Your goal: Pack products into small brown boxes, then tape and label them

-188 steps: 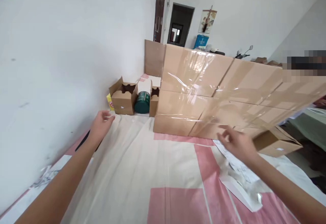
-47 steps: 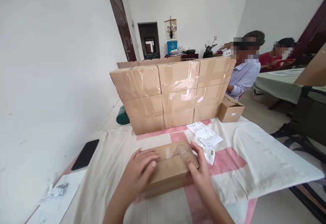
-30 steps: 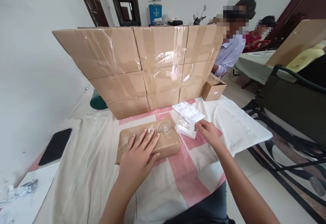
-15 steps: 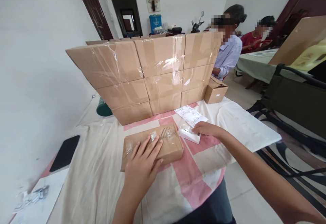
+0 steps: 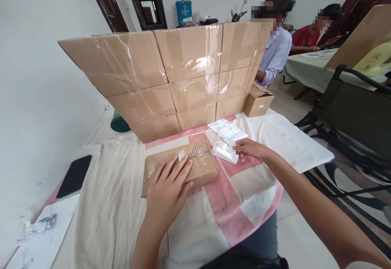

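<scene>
A flat brown cardboard box [image 5: 198,171] lies on the cloth, with bits of clear tape and a dark striped print on top. My left hand [image 5: 168,183] rests flat on its left part, fingers spread. Right of the box stands a white tape dispenser [image 5: 225,154] with a roll of clear tape. My right hand [image 5: 246,148] is at the dispenser's right end, thumb and forefinger pinched together. Whatever lies between those fingertips is too small to make out. A printed paper sheet [image 5: 227,129] lies just behind the dispenser.
A wall of taped cardboard boxes [image 5: 195,102] stands across the back, with a small carton [image 5: 259,101] at its right end. A black phone-like slab [image 5: 74,176] lies at left. Two people sit beyond on the right, near a folding chair [image 5: 354,106].
My right hand has shifted slightly off the dispenser's top to its right end, and its fingers now show pinched. The left hand stays on the box. My view has tilted down a little.
</scene>
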Available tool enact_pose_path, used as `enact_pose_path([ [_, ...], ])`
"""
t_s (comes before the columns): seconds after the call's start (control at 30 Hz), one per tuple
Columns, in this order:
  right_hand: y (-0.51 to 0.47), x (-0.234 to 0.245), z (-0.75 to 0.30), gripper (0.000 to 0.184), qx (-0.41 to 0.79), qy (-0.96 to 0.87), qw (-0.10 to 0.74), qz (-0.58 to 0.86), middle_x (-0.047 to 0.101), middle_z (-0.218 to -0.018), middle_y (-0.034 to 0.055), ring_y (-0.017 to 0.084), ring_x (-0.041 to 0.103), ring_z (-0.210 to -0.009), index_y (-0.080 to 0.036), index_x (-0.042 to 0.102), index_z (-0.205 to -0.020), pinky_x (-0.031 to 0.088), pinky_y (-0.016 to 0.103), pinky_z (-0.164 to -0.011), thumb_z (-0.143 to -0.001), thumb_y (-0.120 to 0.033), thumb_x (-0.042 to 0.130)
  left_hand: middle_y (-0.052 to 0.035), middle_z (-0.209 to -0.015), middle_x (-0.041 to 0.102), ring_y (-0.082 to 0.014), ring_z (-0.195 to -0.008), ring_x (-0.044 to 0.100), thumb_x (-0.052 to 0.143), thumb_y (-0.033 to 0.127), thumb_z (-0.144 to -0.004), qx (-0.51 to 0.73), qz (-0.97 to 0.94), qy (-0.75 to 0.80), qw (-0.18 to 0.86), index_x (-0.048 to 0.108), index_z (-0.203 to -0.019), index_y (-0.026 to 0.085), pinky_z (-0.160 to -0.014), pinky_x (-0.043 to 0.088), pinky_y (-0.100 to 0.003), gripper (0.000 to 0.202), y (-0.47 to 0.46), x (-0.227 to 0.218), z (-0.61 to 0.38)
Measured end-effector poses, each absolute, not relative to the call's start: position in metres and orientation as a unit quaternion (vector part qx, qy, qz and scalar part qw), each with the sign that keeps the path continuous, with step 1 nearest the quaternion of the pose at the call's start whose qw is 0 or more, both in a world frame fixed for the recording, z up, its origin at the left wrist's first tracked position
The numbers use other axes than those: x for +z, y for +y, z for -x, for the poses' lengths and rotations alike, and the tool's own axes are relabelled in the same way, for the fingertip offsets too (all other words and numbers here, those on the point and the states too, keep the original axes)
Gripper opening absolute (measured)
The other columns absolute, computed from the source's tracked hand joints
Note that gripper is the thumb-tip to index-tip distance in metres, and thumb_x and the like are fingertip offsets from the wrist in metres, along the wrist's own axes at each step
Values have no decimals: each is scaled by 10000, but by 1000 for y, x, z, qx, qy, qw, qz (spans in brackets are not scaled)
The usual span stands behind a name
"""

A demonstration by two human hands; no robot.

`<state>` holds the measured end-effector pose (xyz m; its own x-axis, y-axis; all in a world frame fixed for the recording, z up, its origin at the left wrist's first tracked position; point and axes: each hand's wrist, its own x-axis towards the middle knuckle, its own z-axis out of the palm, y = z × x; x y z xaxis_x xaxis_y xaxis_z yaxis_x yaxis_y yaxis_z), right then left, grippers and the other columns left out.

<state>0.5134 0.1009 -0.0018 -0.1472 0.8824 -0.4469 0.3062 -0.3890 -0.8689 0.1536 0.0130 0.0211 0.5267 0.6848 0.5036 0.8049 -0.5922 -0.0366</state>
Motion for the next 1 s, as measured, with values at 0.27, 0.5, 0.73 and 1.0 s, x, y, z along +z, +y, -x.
enact_pose_path([
  [0.27,83,-19,-517,498,602,-463,360,542,548,-608,-20,123,557,-638,-199,483,-571,503,274,-708,-659,-513,860,-12,-1513,570,-290,-1375,544,501,332,-1032,-214,861,-437,144,548,-1451,220,-1101,393,-463,437,10,30,-157],
  [0.5,77,-33,-512,500,564,-448,438,538,537,-591,-26,118,495,-630,-197,450,-518,402,269,-661,-660,-413,878,-23,-1516,564,-299,-1381,541,518,342,-1022,-221,862,-438,130,542,-1451,222,-1096,391,-464,446,13,30,-157],
  [0.73,75,-37,-514,565,585,-421,458,521,524,-594,-27,116,491,-626,-199,411,-507,409,267,-660,-641,-411,918,-25,-1506,577,-298,-1374,551,577,342,-997,-228,860,-439,124,538,-1459,225,-1085,410,-462,478,12,28,-157],
  [1.0,81,-33,-527,621,631,-429,334,554,565,-531,2,113,512,-545,-202,450,-564,371,234,-536,-592,-582,940,-34,-1489,593,-302,-1376,554,593,345,-988,-231,857,-446,118,543,-1457,241,-1067,425,-457,483,11,29,-158],
])
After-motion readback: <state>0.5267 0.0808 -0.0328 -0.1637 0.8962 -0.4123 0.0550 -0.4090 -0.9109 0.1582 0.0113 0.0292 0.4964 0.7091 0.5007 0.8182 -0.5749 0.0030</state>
